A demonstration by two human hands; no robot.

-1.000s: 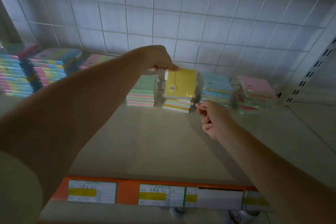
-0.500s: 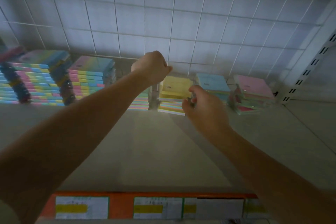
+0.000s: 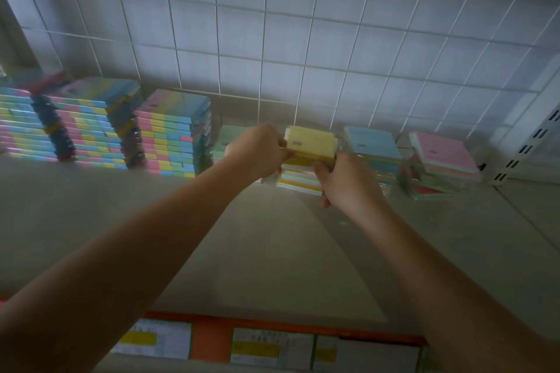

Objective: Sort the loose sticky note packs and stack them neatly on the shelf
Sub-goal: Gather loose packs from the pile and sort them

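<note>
You've got yellow pack (image 3: 310,142) pinched both sides, left hand (image 3: 259,151) and right hand (image 3: 345,180), sitting atop middle stack (image 3: 300,180) on shelf (image 3: 272,251). Square edges flush before easing grip, stack looks wobbly

— What sits on the shelf (image 3: 272,251), and where?

— Along the back, against a wire grid panel (image 3: 272,39), runs a row of sticky note stacks. Three tall stacks (image 3: 100,127) stand at the far left, side by side. Right of them comes a low stack (image 3: 225,142), then a middle stack (image 3: 300,182), then two more (image 3: 372,145) toward the right end.

— And the hands?

— The left hand (image 3: 257,151) and right hand (image 3: 348,179) hold one pack (image 3: 310,142) from either side, on top of the middle stack.

— The front?

— Price labels (image 3: 272,348) line the shelf's front edge.
</note>
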